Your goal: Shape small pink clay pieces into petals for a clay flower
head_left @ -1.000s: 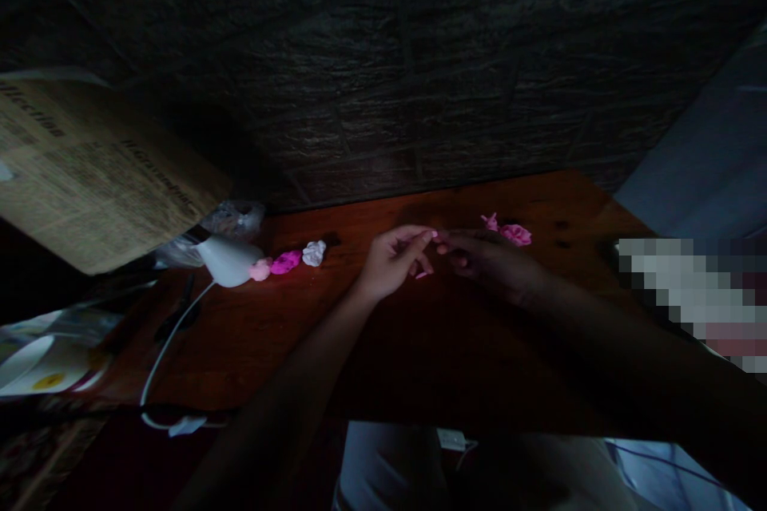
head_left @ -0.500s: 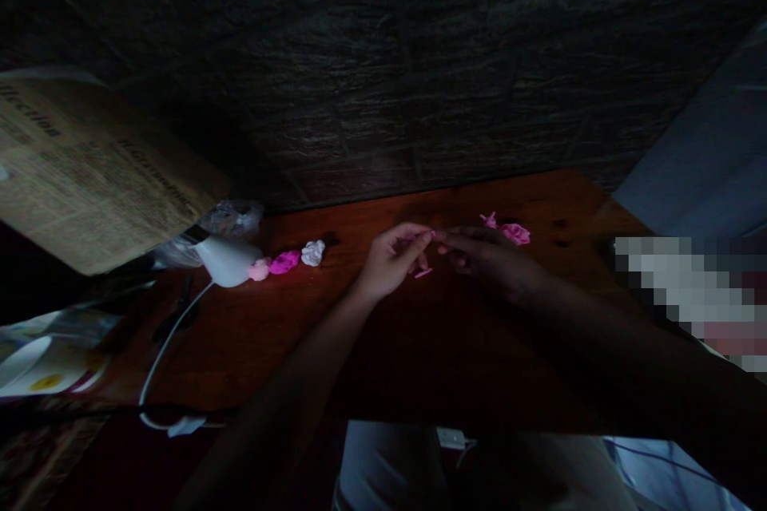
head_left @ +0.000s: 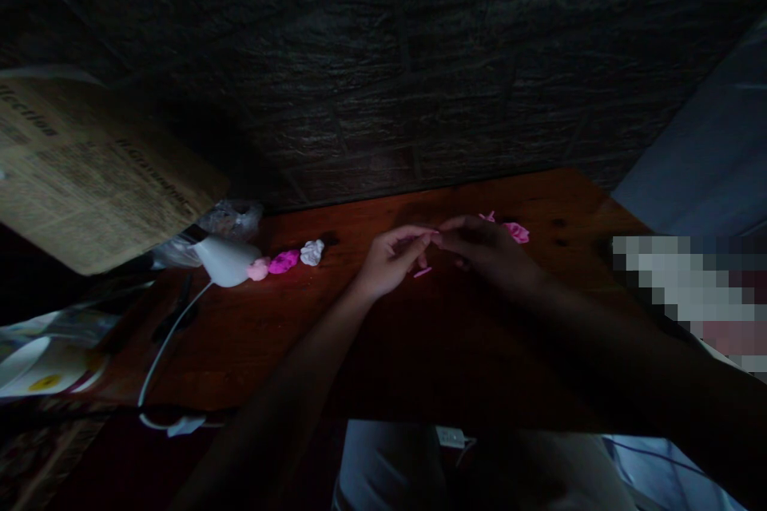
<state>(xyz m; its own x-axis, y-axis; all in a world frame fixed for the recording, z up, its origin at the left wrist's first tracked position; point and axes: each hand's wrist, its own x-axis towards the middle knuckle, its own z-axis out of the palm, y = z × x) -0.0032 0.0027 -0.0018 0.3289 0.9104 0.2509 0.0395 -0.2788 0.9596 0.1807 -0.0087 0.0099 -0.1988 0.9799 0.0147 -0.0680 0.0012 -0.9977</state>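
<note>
Above the middle of the wooden table (head_left: 359, 319), my left hand (head_left: 392, 259) is closed, thumb and forefinger pinching a small pink piece (head_left: 434, 233) of what looks like soft clay. From the other side my right hand (head_left: 485, 251) meets it, with thumb and forefinger on the same piece, mostly hidden by the fingertips. A thin pink strip (head_left: 423, 272) shows just under my left fingers; whether they hold it I cannot tell. Beyond my right hand lie a ruffled pink flower (head_left: 516, 232) and a smaller pink bit (head_left: 488, 216), partly covered by that hand.
Left on the table sit white (head_left: 311, 253), magenta (head_left: 284, 261) and pale pink (head_left: 258, 269) lumps, beside a white cone-shaped object (head_left: 226, 259) with a cable (head_left: 161, 355). A printed paper bag (head_left: 101, 168) and clear plastic (head_left: 233, 219) stand farther left. A dark stone-patterned wall (head_left: 383, 96) rises behind.
My right hand's forefinger has lifted and the hand has shifted slightly left, closing in on the small pink piece and covering more of the pink bits behind. My left hand stays nearly still.
</note>
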